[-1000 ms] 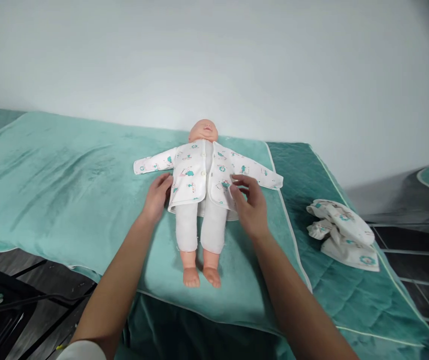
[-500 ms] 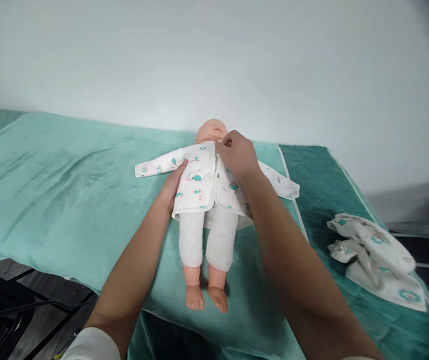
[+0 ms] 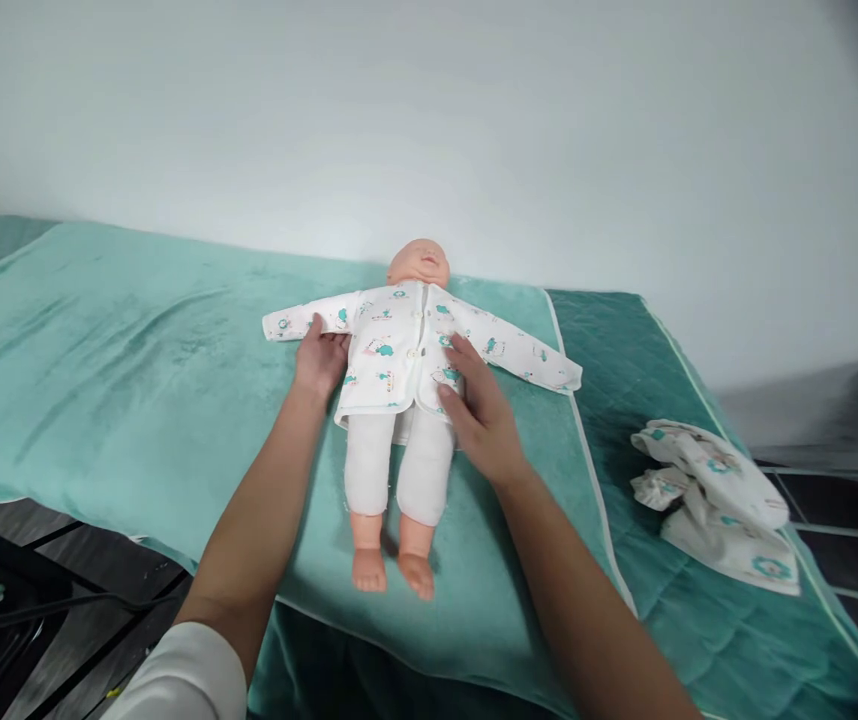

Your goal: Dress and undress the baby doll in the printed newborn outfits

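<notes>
A baby doll lies on its back with its head toward the wall. It wears a white baby jacket with small green prints, its sleeves spread out sideways and its front edges meeting down the middle. White cloth covers its legs; the feet are bare. My left hand is at the doll's side below the sleeve on the left, thumb raised over the sleeve and apart from the fingers, whose tips are partly hidden. Over the jacket's lower right side, my right hand is open with its fingers spread.
Under the doll lies a light green cloth, with a darker quilted cover showing at the right. A crumpled printed white garment rests on that cover. Behind rises a pale wall. A black container stands low at left.
My right hand has left the jacket's collar and come down to its lower right side, fingers now spread. My left hand has shifted slightly left and up, from the jacket's side toward the sleeve.
</notes>
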Tool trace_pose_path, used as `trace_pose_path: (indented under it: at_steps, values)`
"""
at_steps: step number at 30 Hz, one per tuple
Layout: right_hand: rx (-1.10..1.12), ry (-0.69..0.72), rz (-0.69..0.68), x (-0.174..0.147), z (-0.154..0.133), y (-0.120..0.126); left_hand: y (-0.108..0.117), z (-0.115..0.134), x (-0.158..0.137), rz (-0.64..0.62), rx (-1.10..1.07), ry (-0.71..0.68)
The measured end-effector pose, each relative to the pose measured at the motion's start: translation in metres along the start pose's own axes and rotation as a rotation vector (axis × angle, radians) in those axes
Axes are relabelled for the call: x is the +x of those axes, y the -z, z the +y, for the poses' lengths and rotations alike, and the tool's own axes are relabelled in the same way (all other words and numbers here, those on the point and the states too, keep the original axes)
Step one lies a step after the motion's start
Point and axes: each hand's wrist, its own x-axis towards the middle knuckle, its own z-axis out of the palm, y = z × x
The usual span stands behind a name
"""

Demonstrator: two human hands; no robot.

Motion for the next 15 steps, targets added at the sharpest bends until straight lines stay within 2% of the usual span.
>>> trace_pose_path:
  at_steps: [5, 9, 12, 15]
  values:
    - [0.096, -0.324, 0.334, -0.016, 0.025, 0.02, 0.006, 0.016, 0.015, 0.085, -0.092, -0.109]
    - [0.193, -0.572, 0.408, -0.014, 0.043, 0.032, 0.004, 0.025, 0.02, 0.13, -0.099, -0.155]
    - [0.219, -0.617, 0.452, -0.012, 0.047, 0.034, 0.004, 0.028, 0.02, 0.135, -0.099, -0.167]
    - [0.065, -0.528, 0.491, -0.014, 0.043, 0.034, 0.005, 0.024, 0.007, 0.086, -0.026, -0.121]
